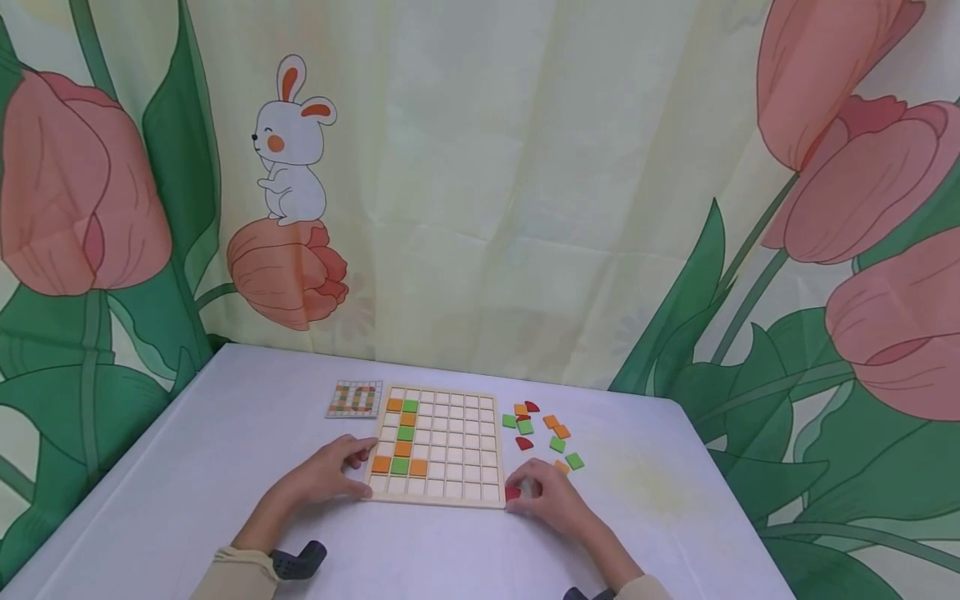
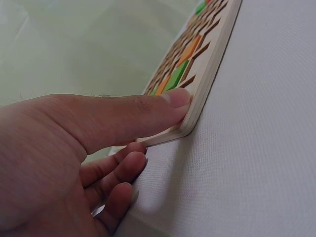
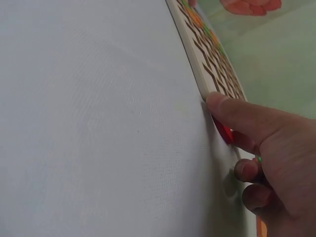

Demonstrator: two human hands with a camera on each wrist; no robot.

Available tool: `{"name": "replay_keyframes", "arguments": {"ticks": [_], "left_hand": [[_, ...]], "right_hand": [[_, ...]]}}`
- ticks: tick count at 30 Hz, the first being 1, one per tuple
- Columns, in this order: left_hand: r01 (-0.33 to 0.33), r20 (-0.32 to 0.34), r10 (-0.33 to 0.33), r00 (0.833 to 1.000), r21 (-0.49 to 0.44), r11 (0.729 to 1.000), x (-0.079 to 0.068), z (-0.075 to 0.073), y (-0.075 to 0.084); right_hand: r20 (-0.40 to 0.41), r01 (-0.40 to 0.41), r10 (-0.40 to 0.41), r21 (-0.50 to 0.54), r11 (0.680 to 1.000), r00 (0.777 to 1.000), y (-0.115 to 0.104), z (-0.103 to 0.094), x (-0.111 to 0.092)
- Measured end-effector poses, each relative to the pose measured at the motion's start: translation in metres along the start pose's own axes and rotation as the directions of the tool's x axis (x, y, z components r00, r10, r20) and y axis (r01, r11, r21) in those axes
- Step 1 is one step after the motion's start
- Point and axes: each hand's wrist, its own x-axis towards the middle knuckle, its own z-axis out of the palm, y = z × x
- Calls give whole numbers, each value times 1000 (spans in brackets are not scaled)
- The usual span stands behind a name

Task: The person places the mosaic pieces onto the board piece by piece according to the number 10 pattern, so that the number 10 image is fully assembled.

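A wooden grid board (image 1: 457,446) lies on the table, with orange tiles (image 1: 402,449) and green tiles (image 1: 401,466) in its left columns. My left hand (image 1: 330,468) grips the board's left side; in the left wrist view the thumb (image 2: 177,101) presses the near corner while other fingers curl below. At the opposite near corner, my right hand (image 1: 551,497) holds the board's right edge, thumb (image 3: 222,101) against the corner. A red piece (image 1: 512,493) sits beside that edge, between thumb and index finger and partly hidden by them.
Loose orange, green and red pieces (image 1: 557,444) are scattered right of the board, several close to the right hand. A small printed pattern card (image 1: 355,400) lies at the board's far left. Behind the white-covered table (image 1: 420,550) hangs a tulip-print curtain (image 1: 487,208).
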Motion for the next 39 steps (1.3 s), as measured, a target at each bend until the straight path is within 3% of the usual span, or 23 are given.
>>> {"name": "replay_keyframes", "arguments": {"ticks": [18,30,39], "left_hand": [[-3,-10,3,1000,4,1000,2,2,-2],[-7,-21,8,1000,26,1000,1,1,0],[13,-18,-12,1000,16,1000,-1,2,-1]], "right_hand": [[29,-30,33,-69,997,999,7,-9,17],[-125,-131,113,-146,980,986,1,-5,16],[-126,-84,65,-158,984,990,1,-1,19]]}}
